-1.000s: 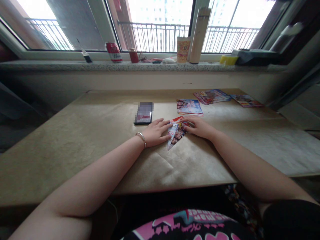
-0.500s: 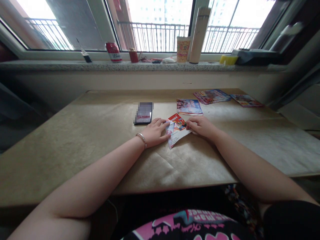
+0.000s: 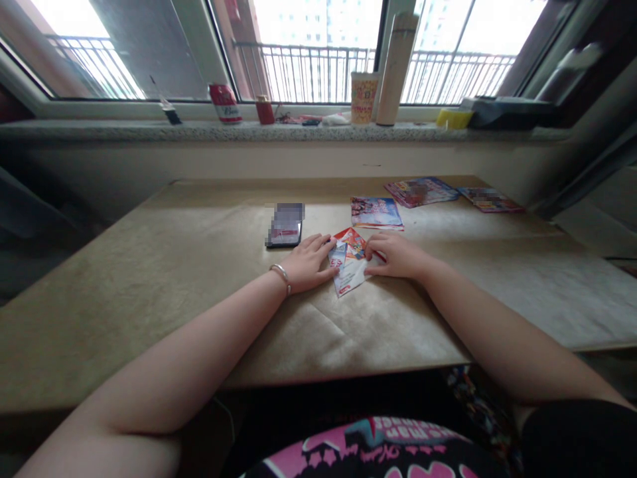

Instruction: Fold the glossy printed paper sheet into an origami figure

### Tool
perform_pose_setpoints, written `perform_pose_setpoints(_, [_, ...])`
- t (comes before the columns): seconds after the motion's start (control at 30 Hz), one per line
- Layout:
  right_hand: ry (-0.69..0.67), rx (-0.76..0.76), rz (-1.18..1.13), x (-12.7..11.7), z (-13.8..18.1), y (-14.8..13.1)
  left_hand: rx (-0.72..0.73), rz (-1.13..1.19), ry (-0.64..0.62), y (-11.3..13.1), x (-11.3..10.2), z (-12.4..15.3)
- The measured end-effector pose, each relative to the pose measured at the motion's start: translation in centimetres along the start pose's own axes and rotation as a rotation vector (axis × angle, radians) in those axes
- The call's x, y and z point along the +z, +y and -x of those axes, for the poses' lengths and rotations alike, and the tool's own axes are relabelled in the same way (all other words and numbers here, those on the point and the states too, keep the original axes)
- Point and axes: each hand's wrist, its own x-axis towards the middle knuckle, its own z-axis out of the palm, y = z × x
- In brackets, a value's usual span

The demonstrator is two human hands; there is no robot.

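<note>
A folded sheet of printed paper (image 3: 352, 273), white with red and coloured pictures, lies on the table in front of me. My left hand (image 3: 309, 264), a silver bangle at its wrist, lies flat with its fingers stretched over the paper's left edge. On the other side, my right hand (image 3: 395, 255) has its fingers bent round the paper's right part, thumb at the near side and fingertips on top. The paper's right corner is hidden under that hand. Just left of my left hand sits a phone (image 3: 286, 224).
Behind the paper lies a blue-and-red printed leaflet (image 3: 377, 212). More printed leaflets (image 3: 422, 191) and another stack (image 3: 490, 200) are at the table's far right. On the windowsill stand a can (image 3: 225, 103), a red bottle (image 3: 265, 110), a patterned cup (image 3: 364, 98) and a tall cylinder (image 3: 397, 70).
My right hand has moved a little left, bringing the paper's right side inward and down against the sheet. My left hand has stayed in place.
</note>
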Motion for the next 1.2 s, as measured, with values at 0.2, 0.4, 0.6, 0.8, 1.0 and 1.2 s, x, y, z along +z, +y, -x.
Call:
perform_pose_setpoints(0.2, [0.010, -0.042, 0.024, 0.1, 0.0, 0.3, 0.052, 0.050, 0.042, -0.3, 0.0, 0.0])
perform_pose_setpoints(0.4, [0.031, -0.057, 0.146, 0.1, -0.1, 0.2, 0.054, 0.086, 0.106, -0.3, 0.2, 0.0])
perform_pose_setpoints(0.6, [-0.007, 0.011, 0.257, -0.1, 0.0, 0.0, 0.122, 0.142, 0.178, -0.5, 0.1, -0.2])
perform_pose_setpoints(0.8, [-0.008, 0.054, 0.318, 0.1, 0.1, 0.1, 0.123, 0.295, 0.262, -0.4, 0.0, -0.2])
perform_pose_setpoints(1.0, [-0.019, 0.048, 0.306, 0.2, 0.2, 0.4, 0.069, 0.425, 0.225, -0.1, -0.8, 0.1])
perform_pose_setpoints(1.2, [-0.043, 0.041, 0.272, 0.3, 0.2, 0.8, 0.063, 0.341, 0.162, -0.3, -0.8, -0.1])
